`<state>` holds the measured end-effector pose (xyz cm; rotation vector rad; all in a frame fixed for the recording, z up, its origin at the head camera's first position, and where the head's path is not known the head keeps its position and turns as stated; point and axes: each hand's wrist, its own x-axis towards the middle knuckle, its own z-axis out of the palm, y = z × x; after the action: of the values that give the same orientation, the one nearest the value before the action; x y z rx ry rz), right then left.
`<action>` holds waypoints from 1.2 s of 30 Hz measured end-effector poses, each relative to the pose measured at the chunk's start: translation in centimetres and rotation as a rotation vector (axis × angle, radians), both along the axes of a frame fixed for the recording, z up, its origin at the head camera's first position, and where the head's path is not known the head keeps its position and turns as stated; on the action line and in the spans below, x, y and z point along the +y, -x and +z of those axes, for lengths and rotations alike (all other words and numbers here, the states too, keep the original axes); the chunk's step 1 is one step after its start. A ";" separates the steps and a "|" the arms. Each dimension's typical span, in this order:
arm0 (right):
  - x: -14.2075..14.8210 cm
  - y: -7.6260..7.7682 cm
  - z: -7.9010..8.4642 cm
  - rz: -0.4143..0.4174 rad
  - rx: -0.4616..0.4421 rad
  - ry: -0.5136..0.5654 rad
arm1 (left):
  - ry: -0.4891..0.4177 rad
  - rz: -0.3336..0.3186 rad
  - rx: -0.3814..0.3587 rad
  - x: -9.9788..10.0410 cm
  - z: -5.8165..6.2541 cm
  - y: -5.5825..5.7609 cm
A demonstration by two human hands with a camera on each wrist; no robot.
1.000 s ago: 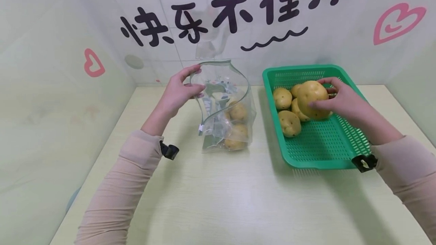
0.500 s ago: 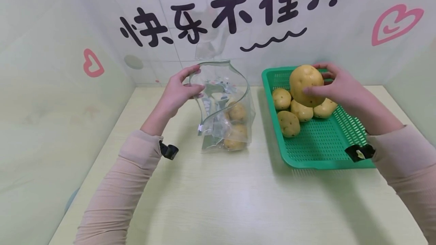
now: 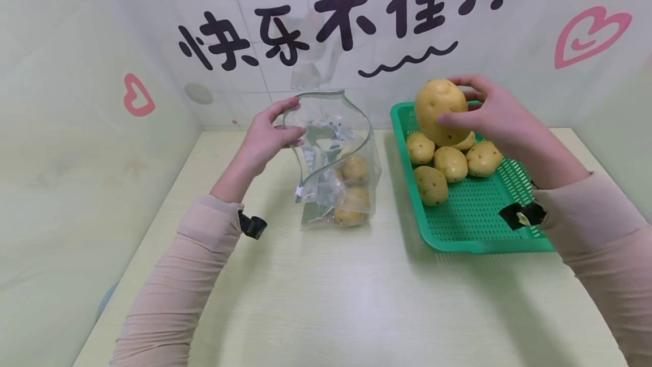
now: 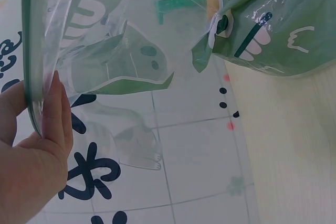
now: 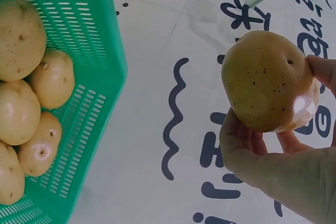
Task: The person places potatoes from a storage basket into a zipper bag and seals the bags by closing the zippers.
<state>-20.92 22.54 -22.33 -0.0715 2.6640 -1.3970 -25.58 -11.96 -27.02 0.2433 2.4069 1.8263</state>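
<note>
R hand (image 3: 501,112) grips lg. potato (image 3: 438,103), thumb on near side; potato raised by far L end of green basket (image 3: 427,231), apart from it. L hand (image 3: 267,137) pinches L rim of clear zip bag (image 3: 323,188), mouth gaping.

Potato: prob. firm, fairly heavy; smooth skin maybe slippery. Best hold = round widest part. Bag: limp, light film, likely folds easily; take by zip rim, prob. stiffer. Basket: perforated, looks rigid plastic. Other potatoes (image 3: 450,164): rounded, pitted, slight sheen.
</note>
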 end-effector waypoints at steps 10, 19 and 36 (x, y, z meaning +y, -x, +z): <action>-2.1 0.3 1.1 0.008 0.036 0.087 | -0.017 -0.002 -0.004 0.1 0.0 0.0; -4.1 0.0 2.1 0.008 0.092 0.146 | -0.018 -0.010 0.002 0.2 0.0 0.0; -7.9 0.0 3.1 0.008 0.184 0.244 | -0.011 -0.014 -0.003 0.4 0.2 -0.2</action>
<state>-20.91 14.67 -19.21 -0.2456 2.6126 -1.7873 -25.38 -11.54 -26.78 0.2572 2.3877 1.8329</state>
